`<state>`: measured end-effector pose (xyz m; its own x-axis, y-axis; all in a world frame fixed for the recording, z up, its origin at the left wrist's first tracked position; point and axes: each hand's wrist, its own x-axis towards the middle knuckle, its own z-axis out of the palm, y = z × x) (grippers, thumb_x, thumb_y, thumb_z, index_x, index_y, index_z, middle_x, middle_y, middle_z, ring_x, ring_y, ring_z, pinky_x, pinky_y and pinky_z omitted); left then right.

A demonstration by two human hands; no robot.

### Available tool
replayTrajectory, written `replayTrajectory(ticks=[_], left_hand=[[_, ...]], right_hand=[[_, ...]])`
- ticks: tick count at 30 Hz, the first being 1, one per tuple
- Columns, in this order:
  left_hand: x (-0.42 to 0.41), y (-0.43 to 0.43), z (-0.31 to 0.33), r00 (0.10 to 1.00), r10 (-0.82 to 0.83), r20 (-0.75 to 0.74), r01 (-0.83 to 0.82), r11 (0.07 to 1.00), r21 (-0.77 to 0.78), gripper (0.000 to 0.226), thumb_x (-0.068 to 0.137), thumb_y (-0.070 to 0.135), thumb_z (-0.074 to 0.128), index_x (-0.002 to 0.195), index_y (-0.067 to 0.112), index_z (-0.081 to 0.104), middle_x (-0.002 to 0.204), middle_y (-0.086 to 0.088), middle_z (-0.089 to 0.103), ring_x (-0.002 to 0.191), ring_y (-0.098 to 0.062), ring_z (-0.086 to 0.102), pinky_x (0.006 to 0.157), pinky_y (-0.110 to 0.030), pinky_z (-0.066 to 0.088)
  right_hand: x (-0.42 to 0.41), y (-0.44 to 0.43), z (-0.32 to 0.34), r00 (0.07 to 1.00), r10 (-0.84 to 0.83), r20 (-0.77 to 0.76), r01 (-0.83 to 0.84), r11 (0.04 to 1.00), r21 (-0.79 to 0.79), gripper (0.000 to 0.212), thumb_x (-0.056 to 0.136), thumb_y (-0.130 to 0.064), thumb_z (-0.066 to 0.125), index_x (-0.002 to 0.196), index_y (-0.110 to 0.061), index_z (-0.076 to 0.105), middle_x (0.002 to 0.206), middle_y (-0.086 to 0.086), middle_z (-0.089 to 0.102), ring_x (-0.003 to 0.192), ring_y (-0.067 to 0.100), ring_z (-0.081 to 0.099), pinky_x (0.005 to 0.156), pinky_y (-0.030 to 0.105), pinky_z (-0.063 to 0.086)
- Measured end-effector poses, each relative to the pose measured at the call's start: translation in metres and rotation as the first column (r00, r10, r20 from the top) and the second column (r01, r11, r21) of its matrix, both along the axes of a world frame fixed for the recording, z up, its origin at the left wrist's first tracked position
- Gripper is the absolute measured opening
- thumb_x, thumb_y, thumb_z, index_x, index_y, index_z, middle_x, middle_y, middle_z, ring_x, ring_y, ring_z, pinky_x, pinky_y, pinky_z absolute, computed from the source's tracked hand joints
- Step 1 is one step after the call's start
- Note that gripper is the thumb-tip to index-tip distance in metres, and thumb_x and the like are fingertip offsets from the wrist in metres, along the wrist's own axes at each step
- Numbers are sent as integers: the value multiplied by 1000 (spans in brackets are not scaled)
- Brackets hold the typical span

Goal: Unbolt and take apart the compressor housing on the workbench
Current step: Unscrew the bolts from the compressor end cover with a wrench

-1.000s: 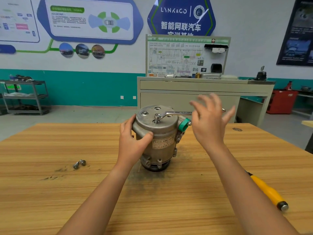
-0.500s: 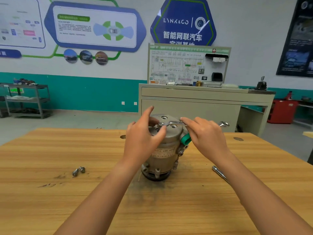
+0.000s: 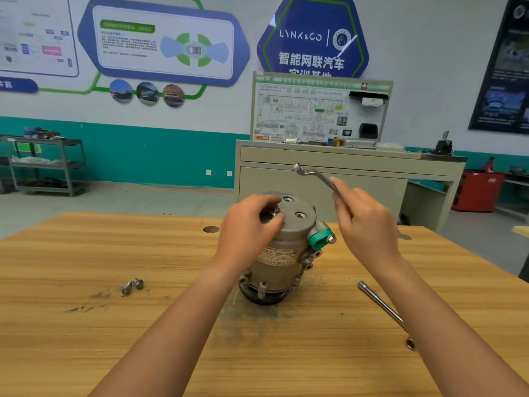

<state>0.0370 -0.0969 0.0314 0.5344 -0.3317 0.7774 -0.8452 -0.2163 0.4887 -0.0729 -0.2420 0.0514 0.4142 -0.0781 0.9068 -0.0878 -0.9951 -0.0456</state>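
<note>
A grey metal compressor (image 3: 282, 253) with a green cap stands upright in the middle of the wooden workbench (image 3: 86, 339). My left hand (image 3: 247, 224) rests on its top end, thumb and fingertips pinching a bolt (image 3: 275, 211) there. My right hand (image 3: 363, 222) grips a silver offset wrench (image 3: 313, 176) and holds it in the air above and to the right of the compressor, its ring end pointing up and left. Two open bolt holes show on the top plate.
Two loose bolts (image 3: 132, 285) lie on the bench to the left. A socket extension bar (image 3: 385, 308) lies on the right, partly under my right forearm. A grey cabinet (image 3: 343, 173) with a display board stands behind the bench, a metal cart (image 3: 45, 164) at far left.
My right hand has lifted the wrench off the top bolt and raised it up to the right. My left hand has moved from the compressor's side onto the top bolt.
</note>
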Motion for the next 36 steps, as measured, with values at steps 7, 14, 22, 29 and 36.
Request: replayTrajectory(ticks=[7, 14, 22, 29, 36], left_hand=[[5, 6, 5, 998, 4, -62, -2, 1000, 25, 27, 85, 20, 69, 111, 15, 70, 105, 1, 70, 95, -11, 62, 87, -26, 49], [17, 43, 37, 929, -173, -328, 62, 945, -322, 11, 84, 16, 70, 93, 22, 70, 82, 12, 67, 73, 4, 61, 65, -6, 48], [65, 167, -30, 901, 249, -356, -152, 949, 278, 17, 85, 11, 68, 100, 19, 68, 90, 8, 65, 78, 4, 58, 60, -6, 42], [107, 225, -96, 766, 544, -341, -348, 798, 492, 18, 82, 5, 70, 100, 4, 72, 100, -10, 71, 80, -14, 58, 69, -25, 42], [130, 204, -119, 748, 599, -285, -406, 753, 517, 17, 82, 9, 70, 99, 7, 73, 101, -9, 71, 95, -24, 63, 77, -28, 42]], right_hand=[[4, 5, -18, 957, 216, -195, -62, 806, 588, 31, 87, -42, 56, 106, -20, 67, 85, -9, 67, 80, 10, 61, 64, 26, 48], [12, 11, -25, 902, 428, -64, -229, 598, 768, 10, 86, -29, 63, 77, -34, 64, 61, -23, 62, 60, -19, 54, 48, 1, 37], [21, 17, -21, 901, 431, -43, -229, 559, 797, 16, 89, -33, 58, 73, -30, 60, 36, -22, 47, 39, -6, 45, 37, 10, 33], [28, 19, -20, 901, 430, -58, -208, 545, 812, 24, 89, -36, 56, 67, -26, 57, 34, -18, 45, 42, 0, 36, 46, 19, 25], [20, 12, -17, 888, 426, -170, -143, 609, 780, 24, 89, -41, 54, 70, -26, 59, 37, -11, 39, 31, -1, 35, 39, 14, 25]])
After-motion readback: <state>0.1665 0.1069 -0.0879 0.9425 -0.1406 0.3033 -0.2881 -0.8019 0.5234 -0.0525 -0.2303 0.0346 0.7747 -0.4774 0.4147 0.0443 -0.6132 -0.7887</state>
